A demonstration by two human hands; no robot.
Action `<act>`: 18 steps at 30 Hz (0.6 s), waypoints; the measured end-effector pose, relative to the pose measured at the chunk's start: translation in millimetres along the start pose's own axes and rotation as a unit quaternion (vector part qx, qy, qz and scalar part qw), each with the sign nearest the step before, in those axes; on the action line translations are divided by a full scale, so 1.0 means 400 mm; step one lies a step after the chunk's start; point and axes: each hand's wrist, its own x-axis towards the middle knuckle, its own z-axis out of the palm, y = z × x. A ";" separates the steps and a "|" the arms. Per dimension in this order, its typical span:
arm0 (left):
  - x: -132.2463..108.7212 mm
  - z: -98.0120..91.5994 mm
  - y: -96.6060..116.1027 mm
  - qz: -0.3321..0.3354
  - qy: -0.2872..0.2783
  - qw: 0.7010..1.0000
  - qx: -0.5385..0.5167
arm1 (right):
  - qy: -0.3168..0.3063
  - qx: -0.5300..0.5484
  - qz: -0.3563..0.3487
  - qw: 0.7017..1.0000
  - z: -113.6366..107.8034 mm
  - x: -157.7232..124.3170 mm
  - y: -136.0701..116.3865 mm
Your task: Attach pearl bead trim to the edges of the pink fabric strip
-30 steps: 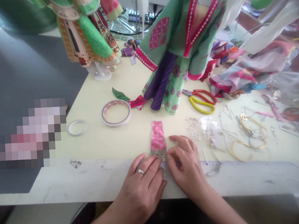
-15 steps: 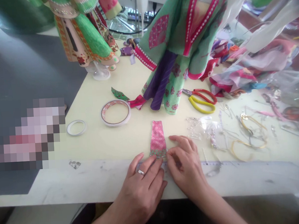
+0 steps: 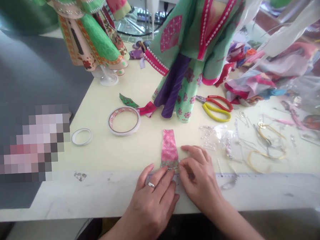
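Note:
A small pink patterned fabric piece (image 3: 169, 146), narrower at its far end, lies flat on the table. Its near edge carries a green band and a row of tiny beads (image 3: 173, 167). My left hand (image 3: 154, 195), with a ring on one finger, rests with fingers stretched out and fingertips on that near edge. At the right corner of the same edge, my right hand (image 3: 197, 175) pinches with thumb and index finger, its other fingers raised a little. What exactly sits between those fingertips is too small to see, though they touch the beaded edge. A clear ruler (image 3: 232, 175) runs under my hands.
Beyond the fabric stands a dressed doll form (image 3: 169, 91), with another doll outfit (image 3: 97, 48) at far left. Tape rolls (image 3: 124, 121) lie left. Scissors (image 3: 215, 108), a clear comb (image 3: 232, 145), wire loops (image 3: 269, 150) and a fabric heap (image 3: 254, 79) are on the right.
Almost nothing differs. Both hands stay at the near edge of the fabric piece, with only a very slight shift of the right fingertips.

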 end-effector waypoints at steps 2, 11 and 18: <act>-0.001 -0.001 0.000 0.002 0.001 1.000 0.002 | 0.001 0.003 0.001 1.000 -0.001 0.000 -0.001; 0.001 0.002 -0.002 -0.001 -0.006 1.000 -0.001 | -0.001 0.006 0.001 1.000 -0.001 0.001 0.000; -0.002 0.002 0.000 -0.002 -0.003 1.000 -0.001 | 0.003 0.015 0.001 1.000 -0.004 0.000 -0.001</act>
